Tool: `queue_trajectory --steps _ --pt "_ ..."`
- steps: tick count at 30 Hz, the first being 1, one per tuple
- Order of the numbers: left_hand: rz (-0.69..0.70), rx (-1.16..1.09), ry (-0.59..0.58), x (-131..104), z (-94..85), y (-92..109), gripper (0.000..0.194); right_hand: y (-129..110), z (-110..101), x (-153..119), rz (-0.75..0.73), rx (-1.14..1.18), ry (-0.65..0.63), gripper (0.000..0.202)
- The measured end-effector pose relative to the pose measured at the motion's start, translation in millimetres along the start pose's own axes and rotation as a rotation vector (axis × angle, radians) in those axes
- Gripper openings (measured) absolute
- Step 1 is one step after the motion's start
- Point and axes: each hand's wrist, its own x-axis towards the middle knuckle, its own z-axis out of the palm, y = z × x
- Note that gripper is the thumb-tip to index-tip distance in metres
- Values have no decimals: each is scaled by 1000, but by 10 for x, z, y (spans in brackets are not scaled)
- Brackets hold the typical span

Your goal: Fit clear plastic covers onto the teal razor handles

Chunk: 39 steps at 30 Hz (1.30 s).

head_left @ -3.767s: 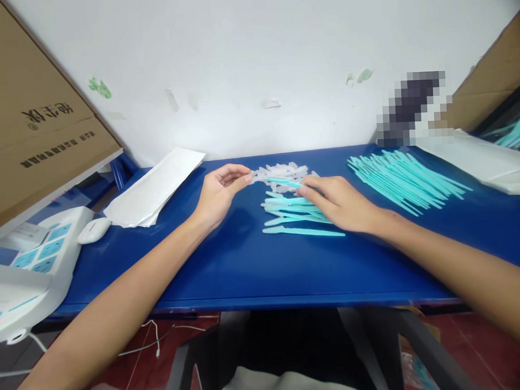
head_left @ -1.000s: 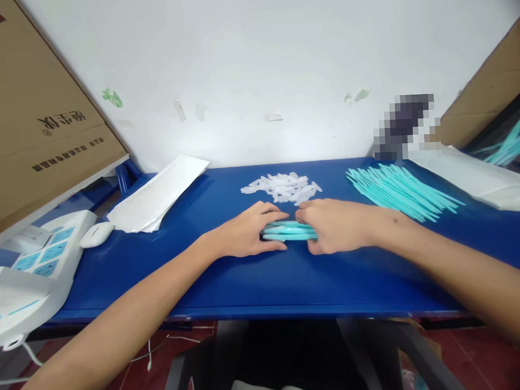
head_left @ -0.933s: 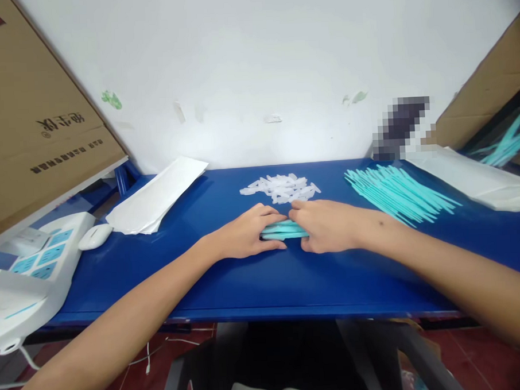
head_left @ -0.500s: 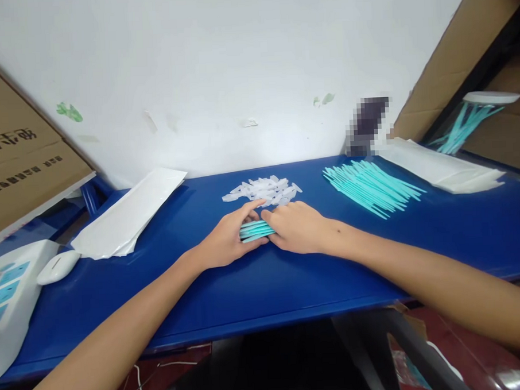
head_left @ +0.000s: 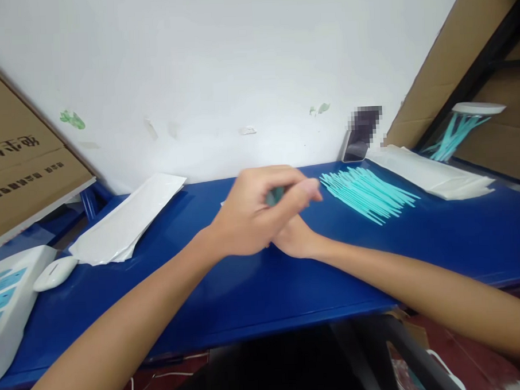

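My left hand [head_left: 256,212] is raised over the middle of the blue table, its fingers curled round teal sticks, of which only a small patch [head_left: 275,195] shows in the curl. Behind and below it is my right hand [head_left: 294,236], whose fingers are hidden by the left one. A spread pile of teal sticks [head_left: 367,193] lies to the right of both hands. The pile of small white pieces is almost fully covered by my hands; one edge shows at the left.
White plastic bags [head_left: 127,221] lie at the left, others [head_left: 431,170] at the right. A white case [head_left: 55,274] sits beside a power strip [head_left: 10,303]. A phone [head_left: 363,134] leans on the wall; a jar of teal sticks [head_left: 459,131] stands behind the right bags.
My left hand has moved up and right, over my right hand. The teal bundle that showed between the hands is now mostly hidden, and so are the white pieces.
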Motion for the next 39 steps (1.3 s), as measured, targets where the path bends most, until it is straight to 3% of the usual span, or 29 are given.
queue_trajectory --steps 4,7,10,12,16,20,26,29,31,33,35,37,39 --pt "-75 1 -87 211 132 -37 42 62 9 -6 82 96 -4 30" --pt "-141 42 -83 210 131 -151 43 137 40 22 75 251 -22 28" --pt "-178 37 -58 161 80 -203 32 169 64 50 71 330 -44 32" --pt "-192 -80 -12 144 58 -225 24 158 52 61 68 345 -50 37" --pt "-298 -372 115 155 74 -323 33 122 -23 77 58 311 -120 36" --pt "-388 -497 148 150 88 -392 29 125 -51 98 48 280 -107 35" --pt "-345 -482 -105 140 85 -293 24 167 -13 95 40 320 -134 41" --pt "-335 -414 -47 163 70 -268 29 197 -15 98 17 369 -97 39" --pt "-344 -379 66 121 -32 -326 43 190 -36 105 4 380 -53 38" --pt "-348 -225 180 -19 -264 -479 54 161 -70 113 3 375 -12 38" --pt "-396 231 274 -273 -624 -725 58 136 -105 115 10 384 42 42" --pt "-578 768 270 -600 -1049 -1021 73 142 -123 110 19 389 42 44" --pt "-879 1026 178 -920 -1444 -1296 101 176 -118 95 29 351 -39 46"
